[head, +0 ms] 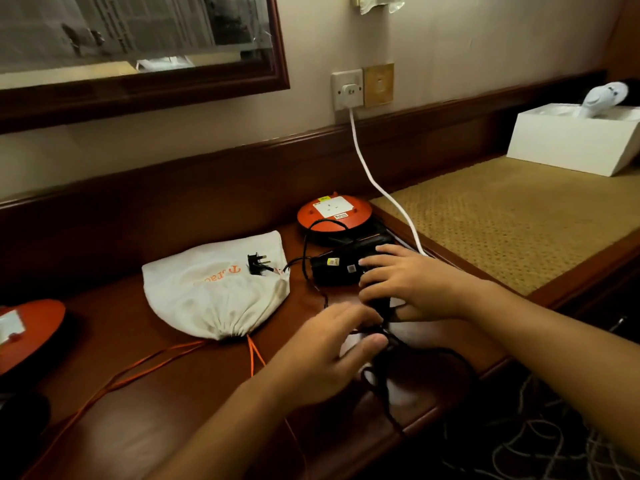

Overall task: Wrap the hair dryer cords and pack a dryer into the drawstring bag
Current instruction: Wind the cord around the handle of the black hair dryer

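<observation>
One orange socket disc (308, 216) just behind black dryer (332, 271), white cable (374, 178) alongside.

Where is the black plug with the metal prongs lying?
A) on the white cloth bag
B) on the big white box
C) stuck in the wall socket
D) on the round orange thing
A: the black three-pin plug lies on top of the white cloth drawstring bag, to the left of the black hair dryer that the right hand grips.
</observation>
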